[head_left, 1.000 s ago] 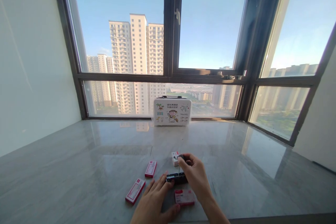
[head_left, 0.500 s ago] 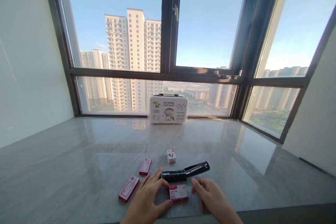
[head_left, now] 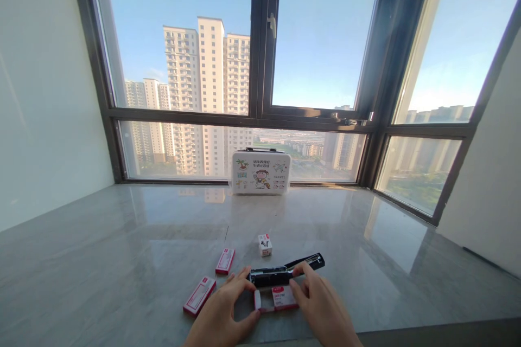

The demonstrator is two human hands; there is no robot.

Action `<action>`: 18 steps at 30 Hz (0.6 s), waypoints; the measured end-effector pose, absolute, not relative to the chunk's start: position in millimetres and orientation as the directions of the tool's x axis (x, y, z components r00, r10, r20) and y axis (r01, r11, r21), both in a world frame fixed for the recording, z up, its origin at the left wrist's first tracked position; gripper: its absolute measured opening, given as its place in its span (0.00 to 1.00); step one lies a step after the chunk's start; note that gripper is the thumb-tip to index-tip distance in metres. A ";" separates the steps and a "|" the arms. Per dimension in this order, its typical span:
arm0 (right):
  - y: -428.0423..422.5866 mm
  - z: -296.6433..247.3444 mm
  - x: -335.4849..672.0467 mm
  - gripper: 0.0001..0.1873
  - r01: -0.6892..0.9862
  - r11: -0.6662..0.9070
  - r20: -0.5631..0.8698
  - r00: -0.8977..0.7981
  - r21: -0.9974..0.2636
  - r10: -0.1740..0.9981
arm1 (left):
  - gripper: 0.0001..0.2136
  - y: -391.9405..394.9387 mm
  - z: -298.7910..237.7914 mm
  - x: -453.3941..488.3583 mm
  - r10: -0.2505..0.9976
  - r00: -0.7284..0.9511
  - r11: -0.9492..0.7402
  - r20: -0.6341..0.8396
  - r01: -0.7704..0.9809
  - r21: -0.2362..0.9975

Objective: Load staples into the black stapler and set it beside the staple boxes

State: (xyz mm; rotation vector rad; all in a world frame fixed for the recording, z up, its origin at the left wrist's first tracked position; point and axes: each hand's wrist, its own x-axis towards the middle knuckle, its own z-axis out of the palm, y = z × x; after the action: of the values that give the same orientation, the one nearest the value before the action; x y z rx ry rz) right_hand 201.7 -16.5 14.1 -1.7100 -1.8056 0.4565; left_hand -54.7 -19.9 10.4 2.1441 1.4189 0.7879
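Grey marble sill (head_left: 122,238) under tall windows (head_left: 325,38); a shut cartoon case (head_left: 261,172) stands at the glass. Near the front edge, left hand (head_left: 222,315) and right hand (head_left: 322,310), both half-open, touch the opened stapler (head_left: 280,272) behind a part-slid staple box (head_left: 277,299).

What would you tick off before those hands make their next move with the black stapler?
1. Stapler lies flat, top arm swung open to the right: ok.
2. Left hand fingertips at its left end: ok.
3. Right hand fingertips on its middle: ok.
4. Red staple box close, just in front of the stapler, between the hands: ok.
5. Staples in that box: cannot tell.
6. Stapler's channel empty: cannot tell.
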 end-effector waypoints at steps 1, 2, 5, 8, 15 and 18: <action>-17.8 17.6 191.3 0.16 0.784 0.127 0.216 0.010 -0.608 0.976 | 0.15 -19.2 9.5 -54.5 0.924 0.313 -0.378 0.219 0.669 0.639; -18.2 20.2 179.5 0.17 0.785 0.142 0.232 0.002 -0.602 0.973 | 0.15 -18.6 9.2 -54.4 0.920 0.320 -0.387 0.225 0.667 0.636; -14.1 22.2 146.0 0.15 0.766 0.168 0.247 -0.013 -0.620 0.969 | 0.16 -17.3 11.3 -54.9 0.912 0.334 -0.407 0.239 0.657 0.634; -4.5 19.8 125.4 0.14 0.661 0.169 0.216 -0.010 -0.731 0.976 | 0.17 -16.9 14.6 -55.3 0.913 0.333 -0.404 0.236 0.658 0.635; 6.0 29.4 110.8 0.14 0.612 0.240 0.260 -0.059 -0.754 0.964 | 0.17 -15.3 15.7 -56.5 0.905 0.354 -0.418 0.236 0.641 0.644; 1.0 42.8 115.2 0.12 0.667 0.332 0.338 -0.126 -0.667 0.933 | 0.18 -14.6 11.7 -58.3 0.903 0.348 -0.424 0.252 0.630 0.651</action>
State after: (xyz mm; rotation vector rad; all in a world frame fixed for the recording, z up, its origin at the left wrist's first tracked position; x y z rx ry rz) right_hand 115.2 1.0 42.8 -1.4099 -1.8700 0.4638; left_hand -58.3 -14.6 11.7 2.1723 1.3382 0.8272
